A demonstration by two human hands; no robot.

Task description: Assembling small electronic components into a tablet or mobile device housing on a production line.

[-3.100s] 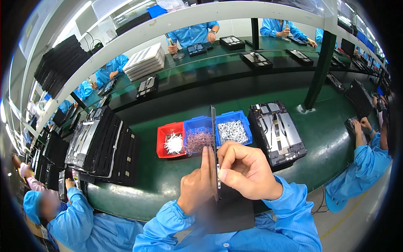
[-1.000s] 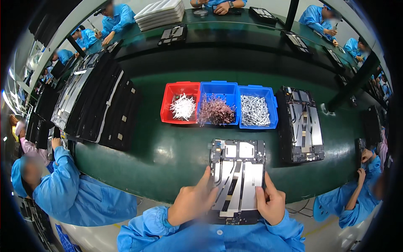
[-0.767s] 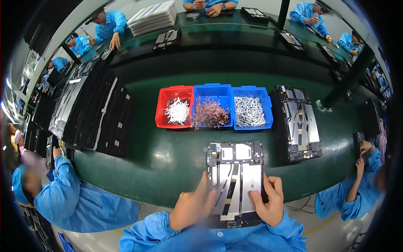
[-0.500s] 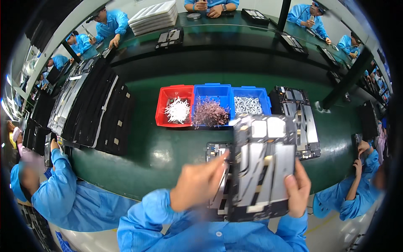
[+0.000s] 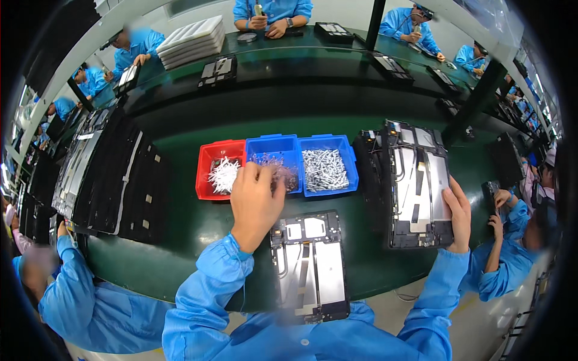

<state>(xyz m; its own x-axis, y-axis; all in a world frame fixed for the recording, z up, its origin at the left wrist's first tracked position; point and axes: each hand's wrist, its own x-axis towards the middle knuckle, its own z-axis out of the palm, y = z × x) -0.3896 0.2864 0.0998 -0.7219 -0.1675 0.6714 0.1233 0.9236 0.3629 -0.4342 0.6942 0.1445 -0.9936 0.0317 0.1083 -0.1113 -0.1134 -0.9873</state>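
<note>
My left hand (image 5: 257,207) reaches over the front of the middle blue bin (image 5: 272,143), its fingers bent down and apart at a tangle of thin pinkish pieces (image 5: 283,171). No piece shows in its grip. At the right, my right hand (image 5: 459,218) grips the edge of an opened tablet body (image 5: 421,180) with silver plates and black strips. It is over or against a stack of dark tablet bodies (image 5: 371,171); contact is hard to judge. Another opened tablet body (image 5: 330,274) lies before me, inner side up, untouched by either hand.
Left of the middle bin is a red bin (image 5: 205,174) of white strips; right of it, a blue bin (image 5: 352,171) of small silvery pieces. A tall stack of tablet bodies (image 5: 108,180) rises at the left. A dark post (image 5: 478,99) stands at back right. Co-workers sit around.
My right hand has carried the tablet body up and right to the stack, uncovering the one in front of me. My left hand has moved forward and left to the middle bin.
</note>
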